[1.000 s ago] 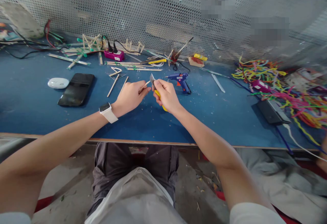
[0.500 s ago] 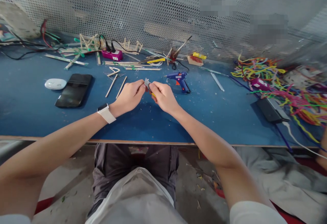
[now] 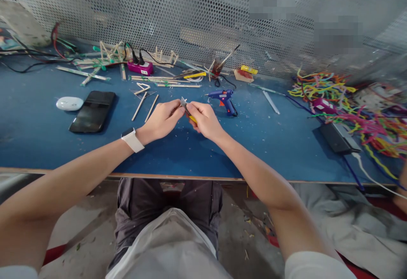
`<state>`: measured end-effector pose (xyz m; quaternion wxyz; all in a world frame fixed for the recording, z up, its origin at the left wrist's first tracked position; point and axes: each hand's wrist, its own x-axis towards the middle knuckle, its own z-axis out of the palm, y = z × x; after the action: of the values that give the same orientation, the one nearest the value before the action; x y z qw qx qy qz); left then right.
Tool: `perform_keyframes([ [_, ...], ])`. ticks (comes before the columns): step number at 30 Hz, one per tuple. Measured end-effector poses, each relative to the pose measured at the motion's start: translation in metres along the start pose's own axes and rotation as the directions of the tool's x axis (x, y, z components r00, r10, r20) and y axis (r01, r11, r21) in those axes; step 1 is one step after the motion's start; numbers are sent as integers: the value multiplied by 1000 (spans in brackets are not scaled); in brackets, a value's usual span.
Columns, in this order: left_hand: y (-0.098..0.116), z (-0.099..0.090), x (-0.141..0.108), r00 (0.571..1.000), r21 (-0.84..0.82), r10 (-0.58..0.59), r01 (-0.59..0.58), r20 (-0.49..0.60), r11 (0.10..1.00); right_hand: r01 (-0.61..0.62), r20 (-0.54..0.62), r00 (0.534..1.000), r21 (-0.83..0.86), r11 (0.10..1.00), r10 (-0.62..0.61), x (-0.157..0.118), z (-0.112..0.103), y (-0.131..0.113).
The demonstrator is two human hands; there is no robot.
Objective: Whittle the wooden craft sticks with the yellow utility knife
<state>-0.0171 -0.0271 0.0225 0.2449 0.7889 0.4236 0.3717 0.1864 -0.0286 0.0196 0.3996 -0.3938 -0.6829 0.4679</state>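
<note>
Near the middle of the blue table, my right hand (image 3: 205,120) is closed round a yellow-handled cutter (image 3: 192,118), whose grey metal blade end points up and left. My left hand (image 3: 165,118), with a white-banded watch on its wrist, is closed right beside the blade; what its fingers pinch is too small to make out. Two thin wooden sticks (image 3: 151,108) lie left of my left hand, below a small joined stick piece (image 3: 142,87). A blue glue gun (image 3: 225,97) rests to the right of my hands.
A black phone (image 3: 93,111) and white mouse (image 3: 69,103) lie at left. Behind are a purple power strip (image 3: 140,68), stick structures (image 3: 110,52) and a perforated metal screen (image 3: 152,12). At right sit colourful pipe cleaners (image 3: 318,85) and a black box (image 3: 338,137).
My right hand has shifted slightly with the cutter, and more of its yellow handle shows. The left hand's thumb has moved slightly beside the blade.
</note>
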Motion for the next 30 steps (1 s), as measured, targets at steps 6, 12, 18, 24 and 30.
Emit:
perform_keyframes([
  [6, 3, 0, 1, 1000, 35, -15, 15, 0, 999, -23, -11, 1000, 71, 997, 24, 2, 0, 3],
  [12, 0, 2, 3, 1000, 29, -7, 6, 7, 1000, -37, -8, 999, 94, 995, 38, 3, -2, 4],
  [18, 0, 1, 3, 1000, 52, -6, 5, 11, 999, -42, -14, 999, 75, 996, 43, 3, -2, 6],
  [24, 1, 0, 3, 1000, 71, -30, 30, 1, 997, 0, -69, 998, 26, 1000, 1, 2, 0, 9],
  [30, 0, 1, 3, 999, 67, -31, 32, -5, 997, 3, -87, 996, 8, 1000, -2, 2, 1, 8],
])
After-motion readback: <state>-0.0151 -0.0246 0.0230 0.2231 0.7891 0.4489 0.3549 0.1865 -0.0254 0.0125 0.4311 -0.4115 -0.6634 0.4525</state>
